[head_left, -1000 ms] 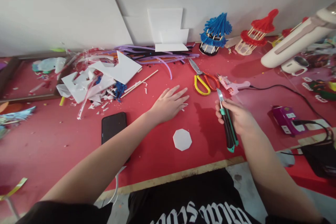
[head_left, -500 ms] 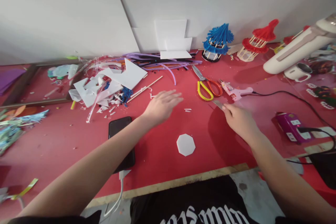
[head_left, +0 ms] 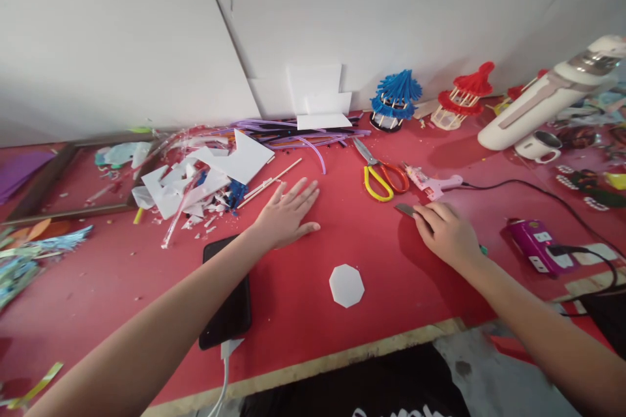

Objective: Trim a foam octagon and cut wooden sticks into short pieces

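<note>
My left hand (head_left: 289, 214) lies with its fingers spread over the red table (head_left: 303, 332), just right of some thin wooden sticks (head_left: 267, 184). My right hand (head_left: 446, 234) is closed around a utility knife (head_left: 405, 210), whose blade points left; most of its handle is hidden in the palm. Between the hands and nearer the front edge, a white octagonal piece (head_left: 347, 286) lies flat, touched by neither hand. Scissors (head_left: 379, 172) with one yellow and one red handle rest beyond the knife, beside a pink glue gun (head_left: 433, 182).
A phone (head_left: 227, 313) lies under my left forearm. White scraps (head_left: 208, 172) and purple pipe cleaners (head_left: 293, 133) spread along the back. Blue (head_left: 395, 101) and red (head_left: 462, 98) small pavilions, a white bottle (head_left: 542, 101), a mug (head_left: 538, 146) and a purple power strip (head_left: 542, 246) stand at right.
My left hand has moved left and nearer, its fingers spreading. The small white strips no longer show in the middle of the table. My right hand still holds the knife.
</note>
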`<state>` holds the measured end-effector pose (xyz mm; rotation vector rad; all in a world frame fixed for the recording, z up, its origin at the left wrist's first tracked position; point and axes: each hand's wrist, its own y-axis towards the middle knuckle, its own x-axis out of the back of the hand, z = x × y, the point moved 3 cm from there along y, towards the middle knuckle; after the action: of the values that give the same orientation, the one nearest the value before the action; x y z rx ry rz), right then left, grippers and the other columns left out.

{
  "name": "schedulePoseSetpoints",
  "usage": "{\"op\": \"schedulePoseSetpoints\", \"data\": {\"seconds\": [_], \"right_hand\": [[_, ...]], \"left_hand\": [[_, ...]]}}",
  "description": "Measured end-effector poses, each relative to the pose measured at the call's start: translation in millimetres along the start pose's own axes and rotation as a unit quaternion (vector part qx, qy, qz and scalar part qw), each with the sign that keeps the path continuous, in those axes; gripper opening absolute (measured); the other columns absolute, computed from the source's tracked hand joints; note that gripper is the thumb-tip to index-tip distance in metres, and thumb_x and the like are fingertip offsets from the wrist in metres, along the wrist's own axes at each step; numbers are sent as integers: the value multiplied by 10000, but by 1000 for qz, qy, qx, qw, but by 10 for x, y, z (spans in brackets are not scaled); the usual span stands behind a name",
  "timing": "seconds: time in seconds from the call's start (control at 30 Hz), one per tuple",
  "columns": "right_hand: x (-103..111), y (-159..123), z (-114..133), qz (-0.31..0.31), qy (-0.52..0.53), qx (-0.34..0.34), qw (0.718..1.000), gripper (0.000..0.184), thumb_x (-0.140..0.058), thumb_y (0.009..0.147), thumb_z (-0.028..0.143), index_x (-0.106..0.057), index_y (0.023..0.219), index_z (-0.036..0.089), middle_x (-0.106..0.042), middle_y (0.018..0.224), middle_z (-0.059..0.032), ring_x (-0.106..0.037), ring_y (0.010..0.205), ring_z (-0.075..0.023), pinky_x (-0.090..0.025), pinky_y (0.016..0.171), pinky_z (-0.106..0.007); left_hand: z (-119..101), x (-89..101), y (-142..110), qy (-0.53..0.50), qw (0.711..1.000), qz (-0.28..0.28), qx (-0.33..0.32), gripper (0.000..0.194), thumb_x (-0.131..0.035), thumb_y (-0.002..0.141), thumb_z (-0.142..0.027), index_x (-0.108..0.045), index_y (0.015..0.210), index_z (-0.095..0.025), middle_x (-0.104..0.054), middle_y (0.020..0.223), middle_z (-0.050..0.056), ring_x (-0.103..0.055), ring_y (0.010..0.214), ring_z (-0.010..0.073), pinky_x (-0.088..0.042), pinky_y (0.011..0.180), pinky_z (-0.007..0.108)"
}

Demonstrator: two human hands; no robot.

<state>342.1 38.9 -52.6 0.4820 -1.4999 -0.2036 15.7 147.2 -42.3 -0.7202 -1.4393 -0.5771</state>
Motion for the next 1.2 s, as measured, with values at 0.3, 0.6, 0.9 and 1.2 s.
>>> {"op": "schedulePoseSetpoints", "data": {"seconds": [0.3,0.6,0.9,1.2], "right_hand": [[-31,-2,-202,-35,-16,27,999,192,-539,912,220,-685,997,132,-688,890,-90,-629,807,-214,-485,731,-320],[8,118,-194,-77,18,15,997,191,-549,885,181,-674,1026,151,-671,894,-93,-625,870,-243,-495,805,-348],[-149,737,305,-38,102,41,993,240,-543,904,253,-656,696,212,-635,645,-31,-601,718,-193,-470,790,-347],[-531,1725,270,23,108,-12,994,296,-559,936,338,-586,1180,172,-619,1167,-80,-621,994,-197,-529,853,-410]], "left_hand": [[407,156,-171,43,988,-86,117,681,-437,922,-519,-402,1447,-86,-158,1595,184,-141,1476,354,-95,1168,587],[515,343,-469,-87,976,-112,167,366,-366,952,-347,-667,1106,-208,-745,913,63,-693,886,228,-498,933,400],[330,250,-618,-125,985,-21,121,347,-429,945,-320,-625,1216,-228,-655,1277,52,-605,1185,211,-475,1025,351],[81,408,-477,-101,969,154,164,601,-676,823,-252,-481,1388,-309,-445,1488,38,-445,1355,241,-452,1058,366]]}}
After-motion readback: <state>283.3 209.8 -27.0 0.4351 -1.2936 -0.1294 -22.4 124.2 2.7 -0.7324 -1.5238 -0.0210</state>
